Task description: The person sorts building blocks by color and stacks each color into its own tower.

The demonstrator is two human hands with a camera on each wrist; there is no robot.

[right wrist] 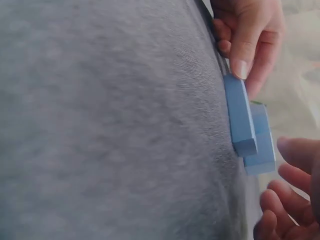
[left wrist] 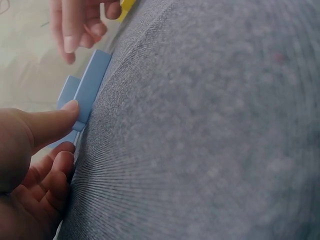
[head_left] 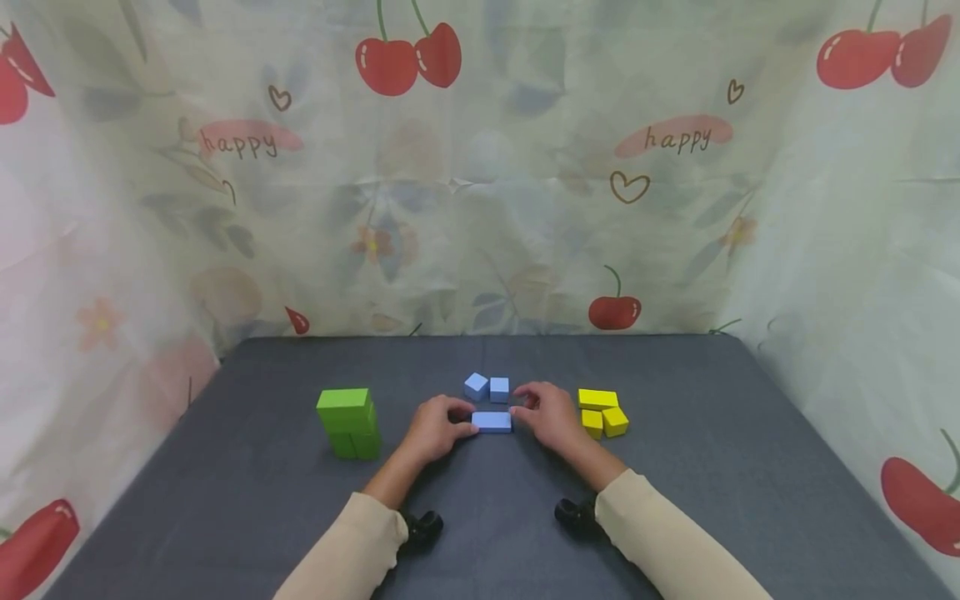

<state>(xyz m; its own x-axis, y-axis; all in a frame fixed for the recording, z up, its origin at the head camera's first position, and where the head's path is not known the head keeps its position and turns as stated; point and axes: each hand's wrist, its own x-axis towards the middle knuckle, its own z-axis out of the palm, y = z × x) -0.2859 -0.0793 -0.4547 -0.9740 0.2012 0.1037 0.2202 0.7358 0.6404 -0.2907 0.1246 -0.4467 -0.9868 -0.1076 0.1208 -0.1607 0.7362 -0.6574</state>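
A long blue block (head_left: 491,422) lies on the dark cloth, with two blue cubes (head_left: 476,386) just behind it. My left hand (head_left: 437,429) pinches the block's left end. In the left wrist view the thumb of the left hand (left wrist: 35,145) presses on the block's near face, while the index finger is mostly hidden behind it. At the other end, my right hand (head_left: 553,417) hovers with fingers loosely bent and nothing between them. The right wrist view shows a gap between the right hand (right wrist: 295,190) and the blue block (right wrist: 241,117).
Green blocks (head_left: 345,408) are stacked to the left, a long one on top. On the right, a long yellow block (head_left: 597,399) lies beside two yellow cubes (head_left: 615,422). A patterned curtain (head_left: 480,250) hangs behind and along both sides of the table (head_left: 247,500).
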